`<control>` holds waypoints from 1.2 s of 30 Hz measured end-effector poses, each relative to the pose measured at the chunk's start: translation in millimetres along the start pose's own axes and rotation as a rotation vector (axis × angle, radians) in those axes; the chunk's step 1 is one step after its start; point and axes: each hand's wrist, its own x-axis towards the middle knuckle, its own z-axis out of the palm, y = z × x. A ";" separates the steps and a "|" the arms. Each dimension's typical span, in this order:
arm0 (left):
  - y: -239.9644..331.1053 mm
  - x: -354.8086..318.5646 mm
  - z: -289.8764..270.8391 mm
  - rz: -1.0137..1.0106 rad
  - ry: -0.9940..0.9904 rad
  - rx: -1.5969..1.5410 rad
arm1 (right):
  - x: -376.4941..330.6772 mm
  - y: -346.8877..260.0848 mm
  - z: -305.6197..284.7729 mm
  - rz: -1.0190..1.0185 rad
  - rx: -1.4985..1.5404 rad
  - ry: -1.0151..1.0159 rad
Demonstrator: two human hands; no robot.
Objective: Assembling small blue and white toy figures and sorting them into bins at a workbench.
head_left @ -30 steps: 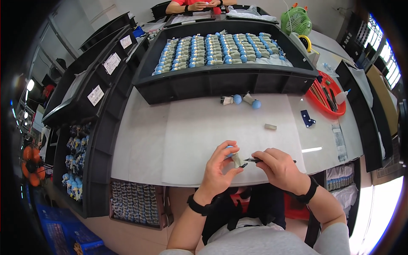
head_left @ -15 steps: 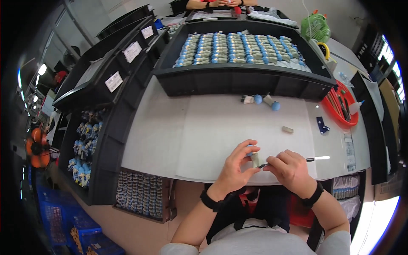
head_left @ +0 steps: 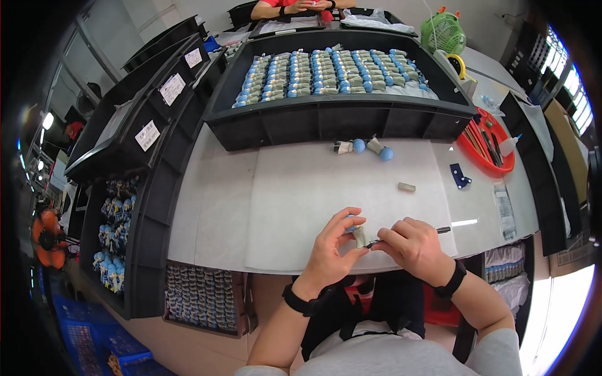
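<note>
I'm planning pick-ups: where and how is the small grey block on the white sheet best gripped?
Probably across its middle, by the two long sides, coming from above: the small grey block lies lengthwise, roughly left to right, on the white sheet, and nothing touches it, so both long sides look free.

Ahead and to the right of the right hand (head_left: 412,243), a dark blue piece (head_left: 459,177) with white dots lies on the table (head_left: 213,207). Just beyond it, a red tray (head_left: 506,163) contains slender sticks (head_left: 480,141); a white bottle (head_left: 506,147) is located at its right side. Farther ahead stands a green fan (head_left: 443,32). Well left of the left hand (head_left: 327,250), black bins (head_left: 106,164) carry white labels (head_left: 147,136); an orange fan (head_left: 49,237) and blue crates (head_left: 75,307) are positioned farther out.
</note>
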 end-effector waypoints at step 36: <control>1.9 -1.5 1.1 -0.004 0.022 0.035 | -2.3 0.4 0.8 -0.046 0.128 0.084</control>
